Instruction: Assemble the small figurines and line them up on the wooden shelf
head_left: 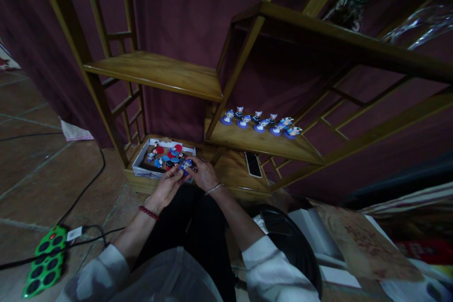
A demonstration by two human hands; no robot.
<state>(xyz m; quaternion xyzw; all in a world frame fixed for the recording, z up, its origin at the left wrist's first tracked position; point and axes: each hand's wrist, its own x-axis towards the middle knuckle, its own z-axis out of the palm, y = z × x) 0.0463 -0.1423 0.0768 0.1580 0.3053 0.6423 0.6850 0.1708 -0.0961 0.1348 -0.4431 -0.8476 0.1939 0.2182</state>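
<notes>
A small figurine (pixel 187 165) with blue-purple hair and a purple round base is held between both hands. The fingers of my left hand (pixel 169 186) pinch it from the left, near its base. From the right, my right hand (pixel 205 174) closes its fingers on the same figurine. Just beyond them, an open white box (pixel 141 166) holds several more figurines and red, blue and black discs. On the wooden shelf (pixel 240 139) to the right, several figurines (pixel 244 121) on purple bases stand in a front row, with dark-clothed ones (pixel 257 116) behind.
A phone (pixel 253 164) lies on the lower board right of my hands. An upper shelf (pixel 159 71) juts out above the box. A green power strip (pixel 46 259) with cables lies on the tiled floor at left. A black round stool (pixel 293 245) and cardboard (pixel 364 240) are at right.
</notes>
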